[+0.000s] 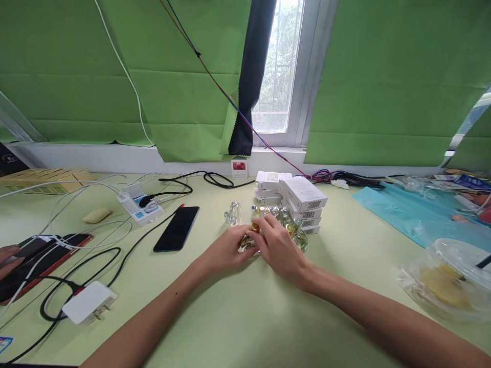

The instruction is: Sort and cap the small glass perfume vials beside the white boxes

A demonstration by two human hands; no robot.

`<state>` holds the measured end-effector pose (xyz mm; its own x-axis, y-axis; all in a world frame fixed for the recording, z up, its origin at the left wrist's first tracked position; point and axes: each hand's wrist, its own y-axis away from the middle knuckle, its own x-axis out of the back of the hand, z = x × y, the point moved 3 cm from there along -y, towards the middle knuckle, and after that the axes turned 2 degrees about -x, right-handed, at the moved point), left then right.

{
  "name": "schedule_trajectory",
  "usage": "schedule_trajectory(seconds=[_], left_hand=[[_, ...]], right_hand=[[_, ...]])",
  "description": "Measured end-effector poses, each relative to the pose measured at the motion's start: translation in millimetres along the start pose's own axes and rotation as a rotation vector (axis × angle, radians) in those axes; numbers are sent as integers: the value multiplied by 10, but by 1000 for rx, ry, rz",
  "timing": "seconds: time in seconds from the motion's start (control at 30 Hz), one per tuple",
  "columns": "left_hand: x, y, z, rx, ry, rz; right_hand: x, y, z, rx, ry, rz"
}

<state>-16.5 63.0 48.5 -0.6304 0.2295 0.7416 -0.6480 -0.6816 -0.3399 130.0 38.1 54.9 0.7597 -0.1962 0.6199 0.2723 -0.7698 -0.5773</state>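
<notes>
My left hand (227, 249) is closed around a small clear glass bottle (246, 242) just above the table. My right hand (279, 248) pinches the bottle's amber-gold cap (255, 227) between thumb and fingers; part of the bottle is hidden behind the hands. Right behind them stands a cluster of similar glass bottles (284, 216), some with silvery or yellowish tops. One clear glass bottle (233, 213) is set apart, to the left of the cluster. Small white boxes (305, 194) are stacked behind and to the right of the bottles.
Left of my hands lies a black phone (176, 228), near a power strip (138, 205) with tangled cables. A white charger (89, 302) is closer to me. Another person's hand (8, 260) is at the left edge. Blue plastic (399, 209) and a clear lidded cup (448, 278) are on the right.
</notes>
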Motion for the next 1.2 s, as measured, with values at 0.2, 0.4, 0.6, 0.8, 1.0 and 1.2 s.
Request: schedule_trajectory(seconds=[0.2,0.4,0.6,0.8,1.0,1.2], left_hand=[[-7,7,-48,20,5,13],[0,4,1,14,11,5],[-6,-8,9,-15,12,-8],[-1,0,-46,40,1,6],[2,4,-44,37,-19,13],[4,3,-33,33,-18,8]], right_hand=[[8,23,-34,23,-15,-33],[-12,4,-2,23,48,-10],[-21,-2,17,-15,50,-1],[7,16,-41,0,10,-50],[-2,25,-36,7,72,-64],[-25,7,-14,22,124,-40]])
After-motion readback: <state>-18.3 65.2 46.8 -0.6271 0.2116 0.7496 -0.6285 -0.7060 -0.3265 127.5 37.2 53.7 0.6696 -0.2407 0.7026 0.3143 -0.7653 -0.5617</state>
